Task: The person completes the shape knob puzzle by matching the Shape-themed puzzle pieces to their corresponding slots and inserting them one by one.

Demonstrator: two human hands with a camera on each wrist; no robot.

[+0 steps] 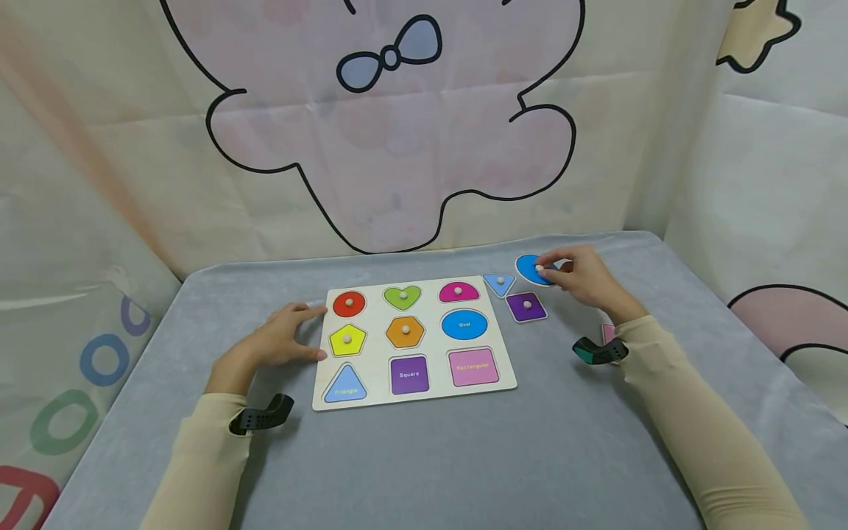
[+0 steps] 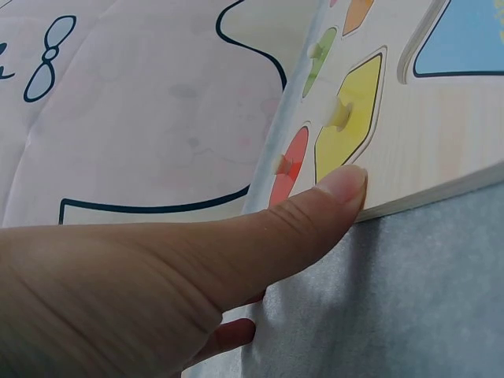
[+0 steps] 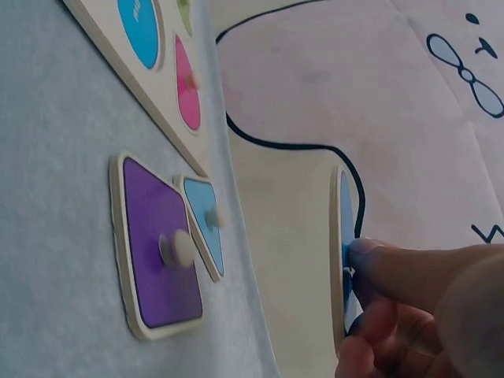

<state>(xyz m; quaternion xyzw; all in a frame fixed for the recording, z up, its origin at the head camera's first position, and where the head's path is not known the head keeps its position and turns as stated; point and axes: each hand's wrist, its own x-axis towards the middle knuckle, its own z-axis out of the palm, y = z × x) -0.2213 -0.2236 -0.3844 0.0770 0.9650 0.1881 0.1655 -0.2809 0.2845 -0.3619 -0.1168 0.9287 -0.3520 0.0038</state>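
Observation:
My right hand [image 1: 584,277] pinches the knob of a blue oval puzzle piece [image 1: 529,268]. In the right wrist view this piece is seen edge-on, lifted off the table. My left hand [image 1: 278,336] is at the left edge of the white puzzle board [image 1: 378,368], fingers spread, with the thumb [image 2: 315,209] resting on its rim near the yellow pentagon piece [image 2: 346,114]. On the board, the oval recess [image 1: 464,334], triangle recess [image 1: 345,393], square recess [image 1: 408,386] and rectangle recess [image 1: 473,377] hold no pieces.
A purple square piece [image 3: 157,276] and a blue triangle piece [image 3: 201,206] lie right of the board. A pink piece [image 1: 607,333] is partly hidden by the right wrist. Red circle [image 1: 348,298], green heart, magenta half-circle and orange hexagon pieces sit in their recesses.

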